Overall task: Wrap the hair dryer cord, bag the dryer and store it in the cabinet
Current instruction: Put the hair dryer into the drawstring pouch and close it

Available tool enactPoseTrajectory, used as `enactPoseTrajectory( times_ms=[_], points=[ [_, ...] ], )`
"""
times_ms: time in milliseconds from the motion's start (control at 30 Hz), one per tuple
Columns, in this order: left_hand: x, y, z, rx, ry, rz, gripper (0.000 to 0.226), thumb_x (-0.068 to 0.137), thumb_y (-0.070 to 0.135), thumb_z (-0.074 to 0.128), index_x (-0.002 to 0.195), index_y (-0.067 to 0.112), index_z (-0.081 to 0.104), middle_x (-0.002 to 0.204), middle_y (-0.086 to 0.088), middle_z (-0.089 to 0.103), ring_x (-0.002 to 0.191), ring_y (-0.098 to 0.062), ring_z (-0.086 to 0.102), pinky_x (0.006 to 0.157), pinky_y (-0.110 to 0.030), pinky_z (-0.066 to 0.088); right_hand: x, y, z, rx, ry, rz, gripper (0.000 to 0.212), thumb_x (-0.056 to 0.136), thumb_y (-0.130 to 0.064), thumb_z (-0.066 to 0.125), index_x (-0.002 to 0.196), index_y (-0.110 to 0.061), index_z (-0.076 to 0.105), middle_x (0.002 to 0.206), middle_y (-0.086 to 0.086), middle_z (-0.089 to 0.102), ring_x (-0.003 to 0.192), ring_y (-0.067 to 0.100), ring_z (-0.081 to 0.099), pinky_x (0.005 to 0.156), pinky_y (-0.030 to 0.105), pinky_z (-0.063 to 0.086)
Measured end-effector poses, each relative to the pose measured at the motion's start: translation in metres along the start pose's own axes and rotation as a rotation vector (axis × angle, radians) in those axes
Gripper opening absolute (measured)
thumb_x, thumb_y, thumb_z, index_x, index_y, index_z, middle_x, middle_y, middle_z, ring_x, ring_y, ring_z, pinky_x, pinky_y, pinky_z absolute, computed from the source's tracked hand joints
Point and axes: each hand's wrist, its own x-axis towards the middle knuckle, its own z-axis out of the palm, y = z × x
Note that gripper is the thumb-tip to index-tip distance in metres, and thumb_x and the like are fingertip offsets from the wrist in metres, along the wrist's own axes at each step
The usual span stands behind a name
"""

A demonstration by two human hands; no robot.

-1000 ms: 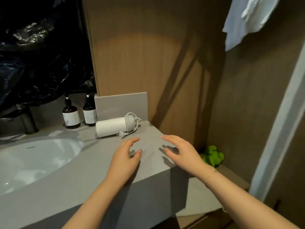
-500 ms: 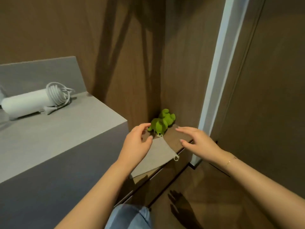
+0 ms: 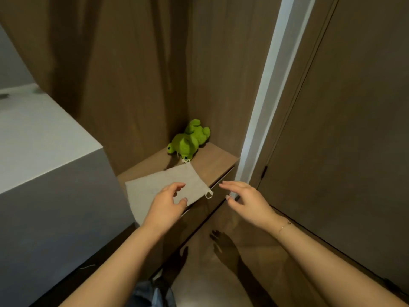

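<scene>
- While both hands reach forward, a flat grey cloth bag [image 3: 163,185] lies on a low wooden shelf [image 3: 218,161], its right corner with a small loop over the shelf's edge.
- The left hand [image 3: 167,203] is over the near part of the bag, fingers relaxed and holding nothing; whether it touches the bag I cannot tell.
- The right hand [image 3: 244,201] is open, just right of the bag, apart from it.
- A green toy frog [image 3: 189,141] lies at the far corner of the shelf.
- The grey table [image 3: 42,147] is on the left.

Wooden shelf [image 3: 218,161]: bag [image 3: 155,187], green plush [image 3: 188,141]
</scene>
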Motion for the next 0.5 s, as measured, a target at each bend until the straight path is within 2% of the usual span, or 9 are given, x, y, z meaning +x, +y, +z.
enactPoseTrajectory(
  times_ms=[200, 367, 500],
  points=[
    [0.028, -0.038, 0.031, -0.005, -0.03, -0.141, 0.051, 0.093, 0.015, 0.061, 0.141, 0.02, 0.044, 0.141, -0.002, 0.051, 0.128, -0.018, 0.049, 0.103, -0.031, 0.041, 0.043, 0.042, 0.056, 0.039, -0.097, 0.104, 0.038, 0.096, -0.024, 0.053, 0.134, -0.023, 0.056, 0.143, -0.007, 0.049, 0.13, 0.009, 0.045, 0.1, 0.014, 0.032],
    [0.049, -0.073, 0.05, 0.011, -0.097, -0.213, 0.05, 0.095, 0.017, 0.059, 0.142, 0.023, 0.044, 0.145, 0.0, 0.047, 0.131, -0.016, 0.046, 0.106, -0.03, 0.04, 0.092, 0.075, 0.111, 0.099, -0.109, 0.315, 0.039, 0.095, -0.029, 0.056, 0.132, -0.015, 0.057, 0.136, 0.002, 0.053, 0.12, 0.019, 0.054, 0.096, 0.022, 0.039],
    [0.062, -0.089, 0.057, -0.029, -0.126, -0.27, 0.048, 0.096, 0.014, 0.057, 0.141, 0.021, 0.045, 0.144, -0.001, 0.047, 0.128, -0.016, 0.048, 0.104, -0.029, 0.04, 0.127, 0.094, 0.141, 0.367, -0.003, 0.599, 0.05, 0.094, -0.036, 0.057, 0.137, -0.012, 0.049, 0.131, 0.008, 0.055, 0.116, 0.028, 0.056, 0.095, 0.036, 0.046]
  ],
)
